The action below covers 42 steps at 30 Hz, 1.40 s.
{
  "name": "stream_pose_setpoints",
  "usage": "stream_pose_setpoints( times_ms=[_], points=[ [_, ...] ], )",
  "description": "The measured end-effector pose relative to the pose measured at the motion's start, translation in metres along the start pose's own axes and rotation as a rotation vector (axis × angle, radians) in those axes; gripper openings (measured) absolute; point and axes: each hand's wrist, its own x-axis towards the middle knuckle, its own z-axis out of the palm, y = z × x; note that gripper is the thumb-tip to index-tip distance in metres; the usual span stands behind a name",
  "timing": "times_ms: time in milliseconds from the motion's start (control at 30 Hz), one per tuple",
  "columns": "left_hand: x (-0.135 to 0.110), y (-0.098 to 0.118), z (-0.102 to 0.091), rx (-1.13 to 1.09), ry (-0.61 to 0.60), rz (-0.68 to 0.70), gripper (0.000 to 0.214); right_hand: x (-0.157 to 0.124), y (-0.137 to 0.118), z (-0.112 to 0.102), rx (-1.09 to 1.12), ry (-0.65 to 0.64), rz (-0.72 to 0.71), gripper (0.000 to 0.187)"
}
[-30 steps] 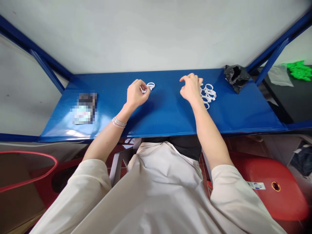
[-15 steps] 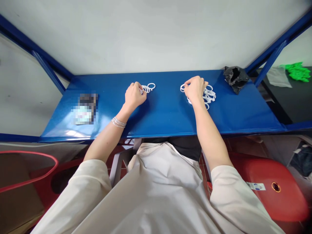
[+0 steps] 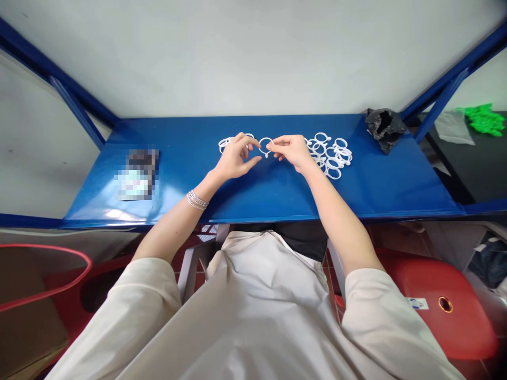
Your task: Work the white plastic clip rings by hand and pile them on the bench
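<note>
My right hand [image 3: 293, 151] pinches a white plastic ring [image 3: 266, 155] with a small round tab on its rim, held up over the middle of the table. My left hand [image 3: 234, 158] is at the ring's other side, with thumb and forefinger apart; whether a fingertip touches the ring I cannot tell. Behind the left hand lies a small group of white rings [image 3: 224, 143], partly hidden by its fingers. To the right of my right hand a larger loose pile of similar rings [image 3: 344, 153] lies on the blue table [image 3: 269, 198].
A crumpled black plastic bag [image 3: 384, 129] stands at the back right. On the left lies a blurred-out flat item [image 3: 137, 177]. Blue frame bars rise at both sides before a pale wall. Red chairs [image 3: 447, 316] flank me below. Green material [image 3: 483, 119] lies on a dark surface at far right.
My right hand has left the pile and moved left to the middle with a ring. My left hand has moved slightly right from the small group, and its thumb and forefinger have spread.
</note>
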Motion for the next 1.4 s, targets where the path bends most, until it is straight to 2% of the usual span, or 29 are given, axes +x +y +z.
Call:
stream_pose_setpoints(
  times_ms=[167,333,500,633,700,800,867,967,1067,1200,1400],
  points=[
    [-0.001,0.005,0.004,-0.109,-0.050,0.014,0.038,-0.004,0.000,0.008,0.104,-0.063,0.064,0.045],
    [-0.001,0.005,0.005,-0.149,-0.081,-0.008,0.043,-0.005,0.000,0.013,0.143,-0.088,0.115,0.027],
    [-0.003,0.004,0.006,-0.246,-0.128,-0.014,0.046,-0.005,-0.004,0.015,0.198,-0.077,0.187,0.025],
    [-0.005,0.002,0.007,-0.304,-0.193,-0.055,0.042,-0.006,-0.003,0.016,0.197,-0.104,0.183,0.026],
    [-0.005,0.000,0.008,-0.333,-0.213,-0.085,0.040,-0.006,0.000,0.017,0.118,-0.110,0.118,0.027],
    [-0.004,-0.004,0.011,-0.400,-0.216,-0.130,0.039,-0.007,0.004,0.018,-0.074,-0.101,-0.045,0.036],
    [-0.003,-0.006,0.012,-0.456,-0.213,-0.144,0.038,-0.007,0.006,0.019,-0.135,-0.128,-0.088,0.048],
    [-0.002,-0.005,0.013,-0.537,-0.227,-0.139,0.038,-0.008,0.007,0.021,-0.102,-0.223,-0.042,0.067],
    [-0.001,0.000,0.012,-0.565,-0.260,-0.127,0.039,-0.009,0.008,0.025,-0.060,-0.268,-0.049,0.077],
    [0.000,0.006,0.009,-0.558,-0.275,-0.132,0.046,-0.012,0.006,0.034,-0.066,-0.270,-0.084,0.081],
    [0.000,0.008,0.008,-0.625,-0.291,-0.202,0.053,-0.017,0.001,0.047,0.044,-0.236,0.021,0.080]
  ],
)
